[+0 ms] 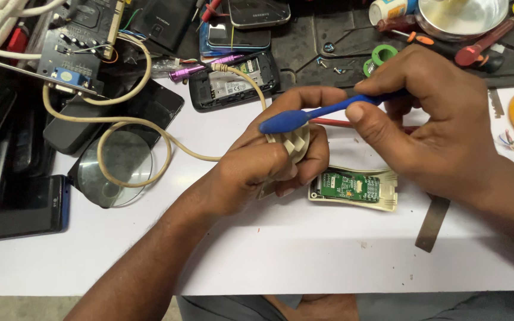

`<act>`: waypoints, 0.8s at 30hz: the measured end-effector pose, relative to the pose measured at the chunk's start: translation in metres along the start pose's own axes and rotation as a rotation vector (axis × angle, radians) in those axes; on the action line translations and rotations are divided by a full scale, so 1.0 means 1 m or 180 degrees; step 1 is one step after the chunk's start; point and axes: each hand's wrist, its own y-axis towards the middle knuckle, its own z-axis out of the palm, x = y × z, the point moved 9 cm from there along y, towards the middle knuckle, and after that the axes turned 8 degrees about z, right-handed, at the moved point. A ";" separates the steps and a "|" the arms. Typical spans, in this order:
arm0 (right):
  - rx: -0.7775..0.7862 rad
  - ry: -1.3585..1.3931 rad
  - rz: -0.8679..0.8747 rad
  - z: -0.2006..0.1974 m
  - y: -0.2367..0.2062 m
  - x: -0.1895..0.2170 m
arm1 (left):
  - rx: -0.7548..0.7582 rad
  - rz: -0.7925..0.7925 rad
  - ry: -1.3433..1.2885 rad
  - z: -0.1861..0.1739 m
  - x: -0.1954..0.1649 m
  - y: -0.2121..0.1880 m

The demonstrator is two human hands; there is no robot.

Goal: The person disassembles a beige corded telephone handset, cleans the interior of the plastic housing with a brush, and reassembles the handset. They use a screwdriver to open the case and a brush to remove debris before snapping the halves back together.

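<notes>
My left hand (272,160) grips a beige plastic cover piece (291,147) with ribbed slots, held above the white table. A beige cable (150,122) runs from it off to the left in loops. My right hand (432,122) holds a blue toothbrush (304,116) by its handle. The brush head lies against the top of the beige piece. Just below my right hand the other beige shell half (355,190) lies on the table with a green circuit board (347,185) in it.
A round magnifying lens (116,168) and several dark phones (22,205) lie at the left. A circuit card (81,41), an opened black phone (233,80), a metal bowl (462,16), screwdrivers and a flat metal strip (432,223) surround the white sheet (298,261).
</notes>
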 end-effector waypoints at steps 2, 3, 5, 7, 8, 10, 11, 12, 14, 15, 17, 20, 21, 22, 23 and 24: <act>0.0021 -0.0099 -0.0064 0.001 0.001 0.002 | -0.0017 0.0018 -0.0245 -0.001 0.002 0.000; 0.0009 -0.0211 -0.0068 -0.001 0.002 0.002 | -0.0023 0.0033 -0.0364 -0.001 0.003 0.001; -0.0019 -0.0424 -0.0083 -0.004 0.005 -0.001 | -0.0088 0.0361 -0.0649 -0.006 -0.003 0.005; -0.0086 -0.0276 0.0173 -0.010 0.009 -0.012 | -0.0375 0.0627 -0.0755 -0.019 -0.007 0.005; -0.0119 -0.0213 0.0304 -0.013 0.010 -0.017 | -0.0623 0.0734 -0.0725 -0.029 -0.009 0.003; -0.0198 -0.0003 0.0469 -0.016 0.009 -0.024 | -0.1088 0.0878 -0.0584 -0.048 -0.013 0.000; -0.0203 0.0047 0.0469 -0.016 0.009 -0.024 | -0.1310 0.0913 -0.0470 -0.057 -0.015 -0.002; -0.0208 0.0097 0.0468 -0.015 0.008 -0.024 | -0.1538 0.0943 -0.0357 -0.065 -0.016 -0.005; -0.0149 0.0076 0.0318 -0.011 0.006 -0.019 | -0.1757 0.0775 -0.0526 -0.071 -0.010 -0.005; -0.0118 -0.0147 0.0163 -0.009 0.005 -0.013 | -0.1864 0.0694 -0.0610 -0.074 -0.006 -0.006; -0.0058 -0.0594 -0.0145 -0.005 0.003 -0.004 | -0.1802 0.0677 -0.0880 -0.071 -0.004 -0.005; -0.0026 -0.0403 -0.0169 -0.006 0.004 -0.005 | -0.1859 0.0642 -0.0953 -0.071 -0.002 -0.003; -0.0018 -0.0276 -0.0085 -0.007 0.004 -0.008 | -0.1905 0.0628 -0.0922 -0.072 -0.002 -0.003; -0.0013 -0.0149 -0.0004 -0.008 0.005 -0.012 | -0.1944 0.0597 -0.0909 -0.073 -0.001 -0.004; -0.0009 -0.0101 0.0029 -0.008 0.005 -0.014 | -0.1983 0.0564 -0.0896 -0.074 0.000 -0.004; -0.0006 -0.0052 0.0062 -0.009 0.006 -0.016 | -0.2022 0.0529 -0.0888 -0.075 0.001 -0.004</act>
